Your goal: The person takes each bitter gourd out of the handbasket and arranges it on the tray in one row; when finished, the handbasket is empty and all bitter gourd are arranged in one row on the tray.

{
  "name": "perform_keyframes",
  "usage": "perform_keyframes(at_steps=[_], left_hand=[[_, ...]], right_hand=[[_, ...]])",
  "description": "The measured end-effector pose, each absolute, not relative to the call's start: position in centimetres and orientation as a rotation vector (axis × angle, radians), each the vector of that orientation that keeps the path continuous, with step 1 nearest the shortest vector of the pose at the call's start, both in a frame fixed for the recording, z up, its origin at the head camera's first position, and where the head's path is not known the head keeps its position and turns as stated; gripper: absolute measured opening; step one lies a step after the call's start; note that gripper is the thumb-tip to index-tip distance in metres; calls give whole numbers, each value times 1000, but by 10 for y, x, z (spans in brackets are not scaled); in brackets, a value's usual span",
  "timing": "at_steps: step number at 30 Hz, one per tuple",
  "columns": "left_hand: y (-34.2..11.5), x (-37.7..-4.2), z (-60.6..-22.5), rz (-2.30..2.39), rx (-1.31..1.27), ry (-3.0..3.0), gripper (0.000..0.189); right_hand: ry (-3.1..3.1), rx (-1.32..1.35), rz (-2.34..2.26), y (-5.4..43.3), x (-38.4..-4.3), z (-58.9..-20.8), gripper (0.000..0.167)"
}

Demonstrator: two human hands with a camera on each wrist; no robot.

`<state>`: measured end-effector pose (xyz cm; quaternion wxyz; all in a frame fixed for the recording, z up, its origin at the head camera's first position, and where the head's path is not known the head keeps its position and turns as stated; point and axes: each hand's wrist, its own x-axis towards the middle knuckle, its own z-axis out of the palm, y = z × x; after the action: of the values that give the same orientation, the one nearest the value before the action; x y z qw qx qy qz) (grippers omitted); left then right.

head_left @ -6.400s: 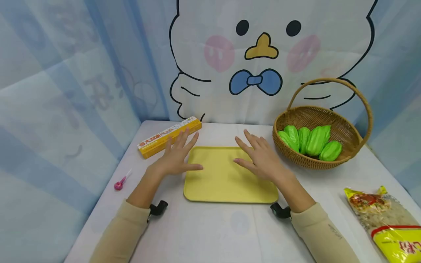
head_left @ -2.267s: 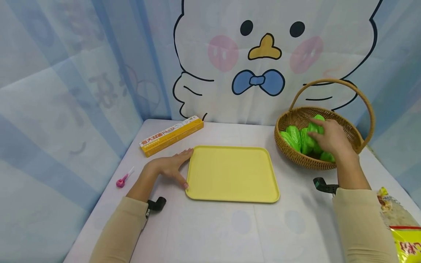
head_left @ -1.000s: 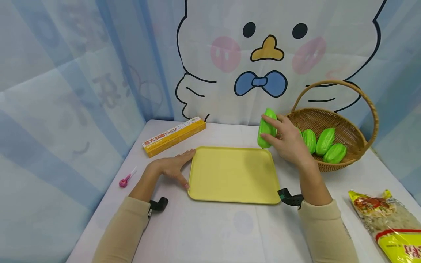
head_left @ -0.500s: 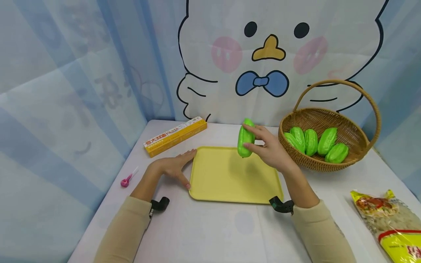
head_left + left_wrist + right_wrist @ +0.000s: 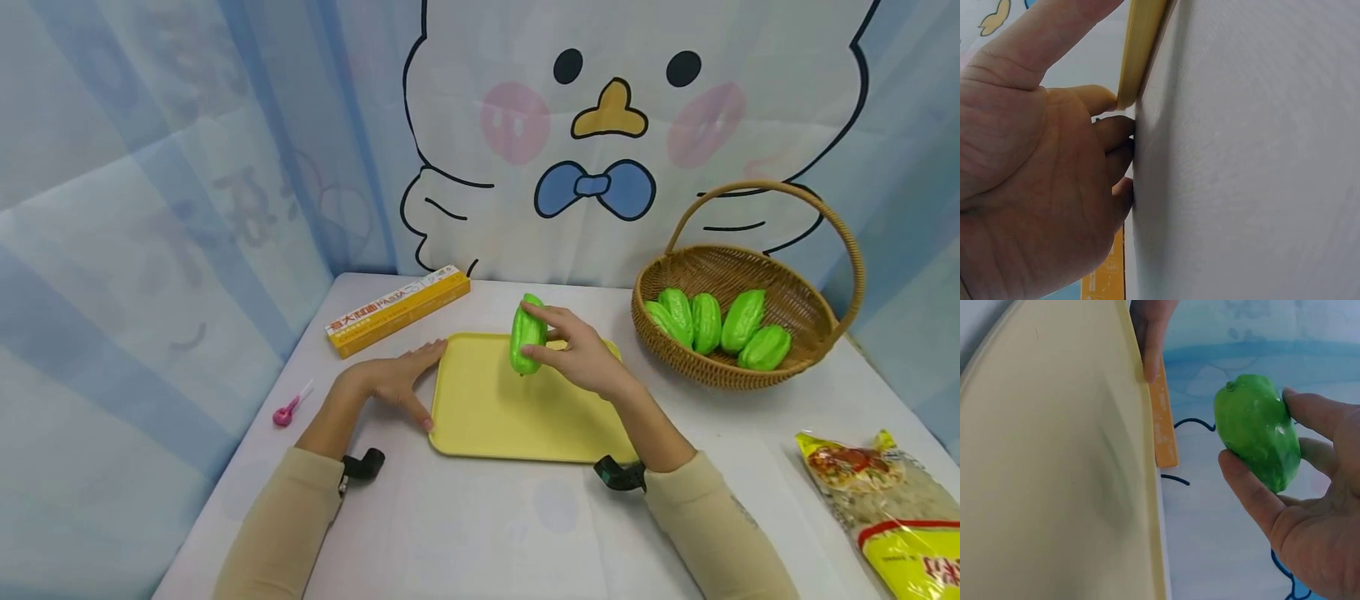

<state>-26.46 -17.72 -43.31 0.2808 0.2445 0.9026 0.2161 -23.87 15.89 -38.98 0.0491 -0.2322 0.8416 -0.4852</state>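
Observation:
My right hand (image 5: 581,357) holds a green ridged star fruit (image 5: 528,337) between thumb and fingertips, above the yellow tray (image 5: 487,421). In the right wrist view the star fruit (image 5: 1257,428) is apart from the tray, whose surface carries a faint shadow. My left hand (image 5: 390,385) rests at the tray's left edge, thumb and fingers spread; the left wrist view shows its fingertips right at the tray's edge (image 5: 1138,53). Several more green star fruits (image 5: 742,323) lie in the wicker basket (image 5: 693,371) at the back right.
A yellow pasta box (image 5: 397,310) lies at the back left, behind my left hand. A pink lollipop (image 5: 283,415) is near the table's left edge. At the right front lies a clear and yellow food bag (image 5: 885,500). The basket's tall handle (image 5: 843,242) arches upward.
Both hands were spread over the tray. My left hand went to its left edge; my right reached into the basket, took out a star fruit and carried it left over the tray.

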Motion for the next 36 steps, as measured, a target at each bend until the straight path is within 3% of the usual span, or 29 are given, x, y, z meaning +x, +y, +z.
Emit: perform_keyframes(at_steps=[36], left_hand=[[-176, -264, -432, 586, 621, 2414, 151]], right_hand=[[2451, -666, -1209, 89, -243, -429, 81]])
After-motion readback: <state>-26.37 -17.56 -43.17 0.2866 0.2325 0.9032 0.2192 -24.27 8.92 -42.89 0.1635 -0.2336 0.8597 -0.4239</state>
